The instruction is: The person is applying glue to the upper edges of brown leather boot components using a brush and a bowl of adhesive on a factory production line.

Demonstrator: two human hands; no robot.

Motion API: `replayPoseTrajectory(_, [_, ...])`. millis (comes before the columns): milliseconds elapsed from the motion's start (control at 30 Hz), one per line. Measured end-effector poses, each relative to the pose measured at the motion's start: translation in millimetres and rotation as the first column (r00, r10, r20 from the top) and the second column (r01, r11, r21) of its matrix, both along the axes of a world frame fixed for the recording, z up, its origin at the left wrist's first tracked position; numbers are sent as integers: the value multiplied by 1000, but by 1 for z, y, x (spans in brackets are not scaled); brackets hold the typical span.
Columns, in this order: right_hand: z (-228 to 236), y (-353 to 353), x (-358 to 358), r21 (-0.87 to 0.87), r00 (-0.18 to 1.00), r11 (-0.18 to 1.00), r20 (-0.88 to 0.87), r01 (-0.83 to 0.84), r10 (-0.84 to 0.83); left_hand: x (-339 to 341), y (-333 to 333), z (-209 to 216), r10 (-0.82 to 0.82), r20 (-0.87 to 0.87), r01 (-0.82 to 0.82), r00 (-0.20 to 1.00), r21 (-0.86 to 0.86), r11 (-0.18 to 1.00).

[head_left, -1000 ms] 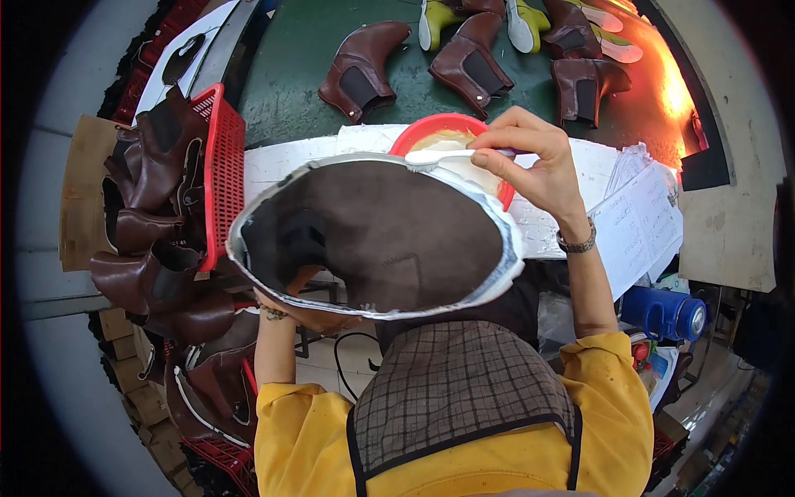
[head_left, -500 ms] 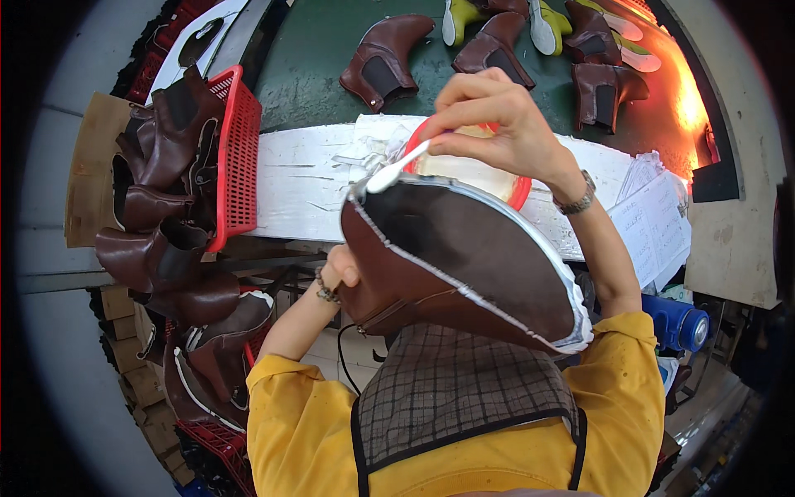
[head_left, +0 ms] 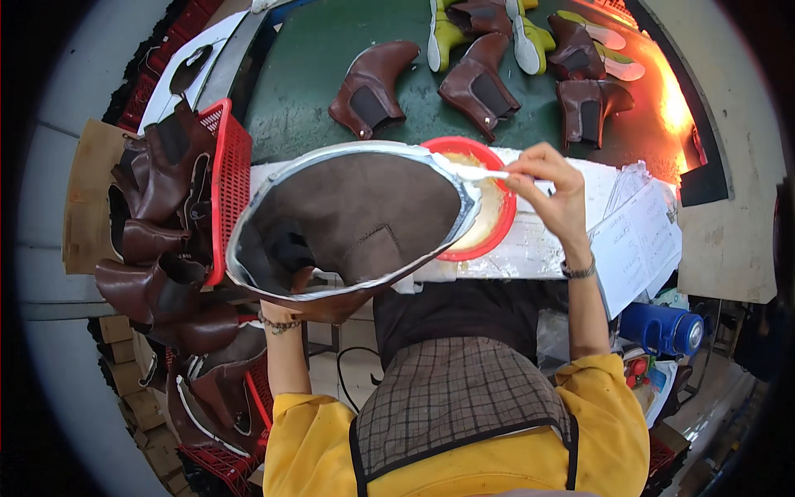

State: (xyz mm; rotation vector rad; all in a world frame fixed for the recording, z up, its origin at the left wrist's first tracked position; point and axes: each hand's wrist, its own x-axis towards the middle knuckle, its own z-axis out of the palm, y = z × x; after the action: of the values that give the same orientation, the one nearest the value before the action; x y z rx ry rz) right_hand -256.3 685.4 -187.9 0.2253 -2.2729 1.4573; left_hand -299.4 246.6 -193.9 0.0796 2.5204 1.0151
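A brown leather boot upper (head_left: 339,215) is held up in front of me, its wide opening facing me and its rim coated white. Beneath it, my left hand (head_left: 280,313) supports it; most of those fingers are hidden behind the leather. My right hand (head_left: 551,186) pinches a small white-coated brush (head_left: 476,172), whose tip touches the rim at the upper's right end. Just behind that end stands a red bowl (head_left: 508,217) with cream-coloured paste inside, partly covered by the upper.
Several brown ankle boots (head_left: 374,87) and yellow-green shoe forms (head_left: 530,41) lie on the green conveyor belt (head_left: 306,50). A red basket (head_left: 232,174) of boot uppers stands at left. Written papers (head_left: 638,240) lie at right, above a blue flask (head_left: 662,327).
The boot upper has turned and shifted left, so its opening now faces me. My right hand has moved right and down with the brush, from the rim's left end to its right end.
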Motion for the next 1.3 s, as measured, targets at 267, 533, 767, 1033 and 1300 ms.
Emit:
replayPoseTrajectory(267, [-96, 31, -12, -572, 927, 732, 281, 371, -251, -79, 78, 41, 78, -195, 99, 978, 756, 648])
replayPoseTrajectory(533, [-130, 22, -8, -496, 850, 690, 311, 527, -425, -305, 214, 38, -43, -793, 168, 607, 75, 983])
replayPoseTrajectory(767, [-131, 19, -13, -507, 842, 673, 357, 538, -405, -416, 263, -47, -88, -841, 0, 534, -104, 995])
replayPoseTrajectory(1033, [-130, 17, -18, -458, 824, 688, 372, 564, -427, -304, 143, -102, 451, -274, -400, 849, 223, 889])
replayPoseTrajectory(1300, [-141, 25, -13, -478, 862, 717, 269, 507, -430, -191, 161, -32, 250, -537, -100, 806, 293, 951])
